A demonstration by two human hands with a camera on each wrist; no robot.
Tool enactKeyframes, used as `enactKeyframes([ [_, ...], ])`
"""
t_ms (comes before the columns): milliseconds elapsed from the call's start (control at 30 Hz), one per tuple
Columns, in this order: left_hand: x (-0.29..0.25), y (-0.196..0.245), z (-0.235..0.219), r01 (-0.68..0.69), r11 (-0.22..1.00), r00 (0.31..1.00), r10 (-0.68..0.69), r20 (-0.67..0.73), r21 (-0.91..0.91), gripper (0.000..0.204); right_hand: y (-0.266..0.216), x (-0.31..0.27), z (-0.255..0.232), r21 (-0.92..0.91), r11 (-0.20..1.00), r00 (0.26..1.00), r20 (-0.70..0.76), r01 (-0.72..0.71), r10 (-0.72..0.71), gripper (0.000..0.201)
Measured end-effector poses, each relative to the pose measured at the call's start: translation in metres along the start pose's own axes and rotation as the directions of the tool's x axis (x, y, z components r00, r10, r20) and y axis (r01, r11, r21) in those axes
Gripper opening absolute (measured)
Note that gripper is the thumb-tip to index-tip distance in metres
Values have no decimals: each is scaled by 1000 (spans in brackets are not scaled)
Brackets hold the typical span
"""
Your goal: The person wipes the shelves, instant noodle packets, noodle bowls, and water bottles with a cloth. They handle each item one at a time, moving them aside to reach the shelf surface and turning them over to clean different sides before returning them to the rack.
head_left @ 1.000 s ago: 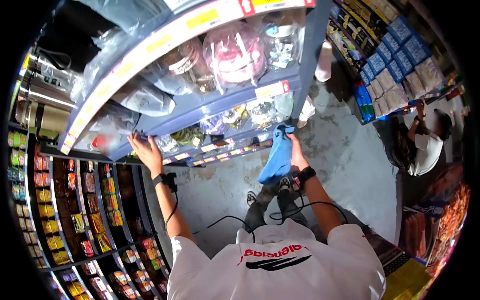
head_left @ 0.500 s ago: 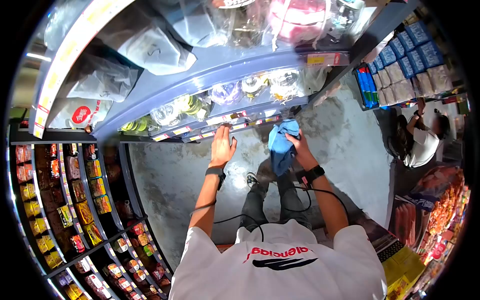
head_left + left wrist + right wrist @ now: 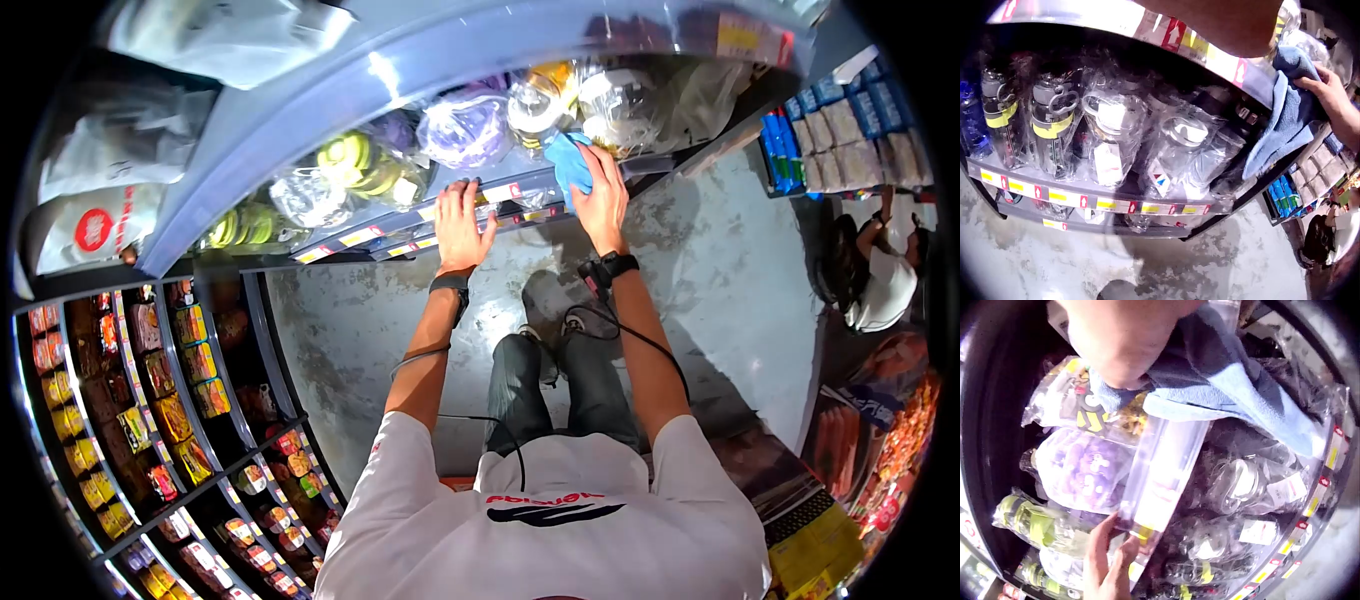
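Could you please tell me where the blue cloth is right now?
In the head view, the blue cloth is in the right hand at the shelf's front edge, to the right of the purple wrapped item and the left hand.

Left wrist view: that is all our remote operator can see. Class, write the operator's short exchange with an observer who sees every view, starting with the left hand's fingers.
Operator: My picture cuts off the fingers of the left hand. Where are they?
Observer: In the right wrist view, they are at the shelf's front edge, close to a yellow price label.
Operator: And what lies on the shelf just behind that edge?
Observer: The head view shows a purple item in clear wrapping, with a green wrapped item to its left.
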State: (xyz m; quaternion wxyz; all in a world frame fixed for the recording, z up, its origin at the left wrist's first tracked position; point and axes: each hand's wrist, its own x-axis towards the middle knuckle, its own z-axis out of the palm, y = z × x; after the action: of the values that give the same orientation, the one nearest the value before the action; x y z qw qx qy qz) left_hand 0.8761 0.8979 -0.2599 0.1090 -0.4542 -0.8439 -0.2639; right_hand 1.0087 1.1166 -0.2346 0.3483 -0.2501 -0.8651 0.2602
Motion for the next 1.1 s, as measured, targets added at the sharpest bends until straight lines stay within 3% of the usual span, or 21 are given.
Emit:
enactKeyframes([
  [167, -2, -23, 46, 17, 1000, 969, -11, -248, 23, 30, 11, 3, 34, -41, 999, 999, -49, 12, -14, 54],
  [333, 9, -37, 94, 121, 972, 831, 13, -557, 202, 45, 10, -3, 65, -30, 996, 969, -230, 89, -93, 44],
  [467, 12, -43, 96, 18, 990, 761, 75, -645, 137, 48, 21, -6, 79, 32, 988, 948, -287, 153, -138, 41],
  [567, 20, -45, 98, 17, 965, 685, 180, -706, 262, 38, 37, -2, 95, 36, 929, 804, -513, 368, -299, 38],
  [667, 27, -46, 100, 40, 966, 612, 179, -770, 257, 28, 42, 2, 103, -39, 916, 740, -576, 400, -347, 38],
  [733, 29, -49, 99, -28, 965, 575, 230, -785, 262, 22, 47, 5, 105, -72, 871, 637, -654, 486, -409, 41],
  [767, 31, -49, 100, -35, 964, 565, 238, -790, 265, 23, 39, -9, 87, 42, 901, 781, -516, 432, -351, 33],
  [867, 33, -50, 98, -51, 959, 532, 262, -805, 278, 25, 38, -8, 89, -18, 867, 700, -582, 497, -413, 30],
  [900, 29, -47, 96, -31, 959, 546, 251, -799, 281, 25, 33, -16, 83, 6, 882, 737, -552, 471, -390, 25],
  [933, 30, -43, 94, -15, 959, 558, 244, -793, 284, 24, 56, 3, 102, -112, 851, 632, -621, 514, -463, 43],
  [967, 29, -38, 91, -21, 952, 545, 267, -794, 306, 23, 56, 2, 98, -74, 873, 703, -562, 482, -436, 44],
  [1000, 26, -32, 88, 25, 966, 597, 193, -779, 258, 26, 52, -1, 90, -43, 894, 766, -499, 445, -405, 44],
  [1100, 33, -32, 76, 11, 969, 604, 191, -774, 247, 29, 48, -4, 81, -18, 909, 822, -420, 415, -384, 45],
])
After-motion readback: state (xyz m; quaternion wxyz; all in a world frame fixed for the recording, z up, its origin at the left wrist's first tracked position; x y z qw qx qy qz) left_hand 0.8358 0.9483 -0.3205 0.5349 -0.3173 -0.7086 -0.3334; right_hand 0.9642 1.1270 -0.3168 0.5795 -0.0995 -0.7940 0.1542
